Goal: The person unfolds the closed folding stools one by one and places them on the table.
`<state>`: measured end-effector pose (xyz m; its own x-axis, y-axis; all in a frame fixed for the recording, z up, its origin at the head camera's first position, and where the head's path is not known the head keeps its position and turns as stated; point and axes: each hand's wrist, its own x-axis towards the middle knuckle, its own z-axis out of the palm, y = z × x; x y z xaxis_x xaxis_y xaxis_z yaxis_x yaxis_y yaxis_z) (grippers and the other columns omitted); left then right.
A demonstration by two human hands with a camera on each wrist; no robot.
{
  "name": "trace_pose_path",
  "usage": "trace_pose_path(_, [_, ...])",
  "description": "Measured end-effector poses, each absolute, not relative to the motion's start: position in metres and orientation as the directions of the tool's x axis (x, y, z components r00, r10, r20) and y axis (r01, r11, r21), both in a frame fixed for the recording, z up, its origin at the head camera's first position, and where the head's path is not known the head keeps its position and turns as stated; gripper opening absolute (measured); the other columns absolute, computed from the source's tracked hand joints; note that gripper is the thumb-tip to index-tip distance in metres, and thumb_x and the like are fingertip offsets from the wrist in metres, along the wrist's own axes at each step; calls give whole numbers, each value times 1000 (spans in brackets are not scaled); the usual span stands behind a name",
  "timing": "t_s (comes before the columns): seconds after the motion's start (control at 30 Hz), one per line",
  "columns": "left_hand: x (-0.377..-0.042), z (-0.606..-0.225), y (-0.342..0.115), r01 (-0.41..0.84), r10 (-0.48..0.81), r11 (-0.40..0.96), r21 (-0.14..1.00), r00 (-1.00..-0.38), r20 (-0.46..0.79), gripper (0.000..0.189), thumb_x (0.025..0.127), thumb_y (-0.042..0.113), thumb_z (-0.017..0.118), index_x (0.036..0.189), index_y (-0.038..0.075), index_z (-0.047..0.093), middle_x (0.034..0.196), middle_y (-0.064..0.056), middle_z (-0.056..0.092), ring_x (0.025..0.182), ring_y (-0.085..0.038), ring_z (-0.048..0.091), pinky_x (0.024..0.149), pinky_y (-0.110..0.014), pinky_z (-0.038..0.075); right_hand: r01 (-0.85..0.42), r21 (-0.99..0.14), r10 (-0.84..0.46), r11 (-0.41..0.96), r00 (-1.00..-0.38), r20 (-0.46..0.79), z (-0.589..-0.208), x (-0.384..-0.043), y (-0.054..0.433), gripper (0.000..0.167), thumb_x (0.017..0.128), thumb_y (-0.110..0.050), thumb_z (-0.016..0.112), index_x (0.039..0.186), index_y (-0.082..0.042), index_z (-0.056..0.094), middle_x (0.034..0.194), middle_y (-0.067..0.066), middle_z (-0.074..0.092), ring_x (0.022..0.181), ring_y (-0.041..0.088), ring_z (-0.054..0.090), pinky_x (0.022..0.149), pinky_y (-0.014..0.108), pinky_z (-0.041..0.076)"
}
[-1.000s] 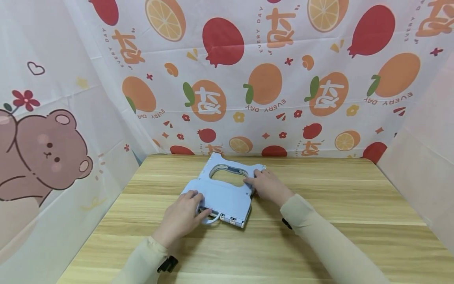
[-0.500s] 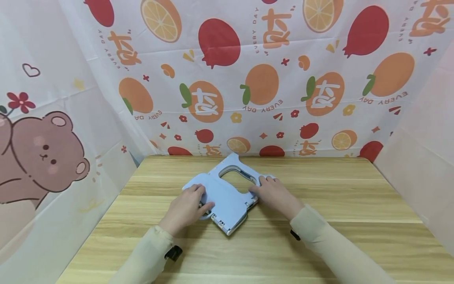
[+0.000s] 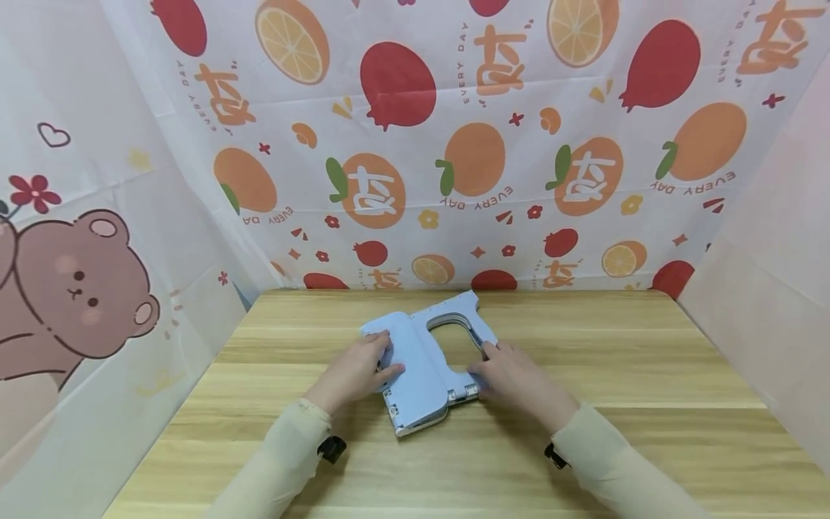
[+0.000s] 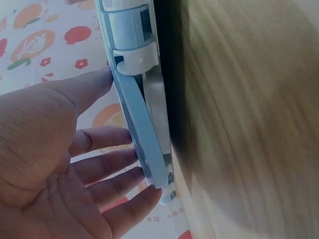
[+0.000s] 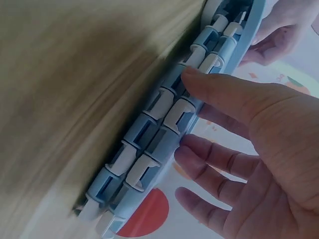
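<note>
A folded light blue plastic folding stool (image 3: 418, 360), with white hinge pieces and an oblong opening, lies flat on the wooden table. My left hand (image 3: 355, 371) rests on its left part, thumb on the upper panel. In the left wrist view, the loosely straight fingers of that hand touch the edge beside the stool's curved handle (image 4: 144, 132). On the other side, my right hand (image 3: 521, 382) grips the frame next to the opening. The right wrist view has its thumb over the row of blue and white hinges (image 5: 149, 127), the fingers on the panel's far side.
The table (image 3: 648, 375) has wood grain and extends to both sides and in front of the stool. Behind it hangs a white fruit-print curtain (image 3: 532, 79). A bear-print cloth (image 3: 84, 288) covers the left side, a pale cloth the right.
The folding stool has turned clockwise on the table and shifted slightly right. Both hands have moved with it, the right one nearer to me. The head view has shifted slightly.
</note>
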<state>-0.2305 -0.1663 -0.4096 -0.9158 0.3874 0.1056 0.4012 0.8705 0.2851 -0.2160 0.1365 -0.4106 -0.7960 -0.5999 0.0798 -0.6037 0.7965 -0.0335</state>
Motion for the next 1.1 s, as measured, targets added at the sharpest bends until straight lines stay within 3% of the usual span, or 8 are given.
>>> trace_pose_path(0.2, [-233,-411,-158,412,407,855,315,-909,84,53,101,34,77,142,1,65,157,-24,58,145,-41,58,118,-57,49,-636,-74,-629,768,-771,101,-407,-203,142,30,83,-28,95,105,-12,82,101,1,63,88,16,54,72,32,49])
trace_pose_path(0.43, [-234,-414,-149,422,423,838,346,-903,76,53,103,35,75,145,5,65,161,-20,54,148,-39,55,119,-56,48,-640,-135,-635,756,-768,83,-406,-193,149,28,79,-28,98,93,-12,80,84,-6,55,74,9,46,63,24,41])
trace_pose_path(0.8, [-232,-417,-135,483,480,793,371,-871,108,53,101,34,77,143,3,66,159,-21,56,148,-39,55,122,-55,46,-585,-171,-587,793,-808,48,-405,-173,156,35,74,-33,99,96,-11,82,84,-6,59,69,6,45,59,24,41])
trace_pose_path(1.1, [-228,-413,-134,446,456,795,411,-886,81,56,99,35,80,144,6,66,155,-23,59,144,-40,58,119,-56,49,-557,-188,-561,809,-827,37,-405,-165,160,36,72,-34,100,94,-13,80,84,-7,59,70,6,45,60,25,40])
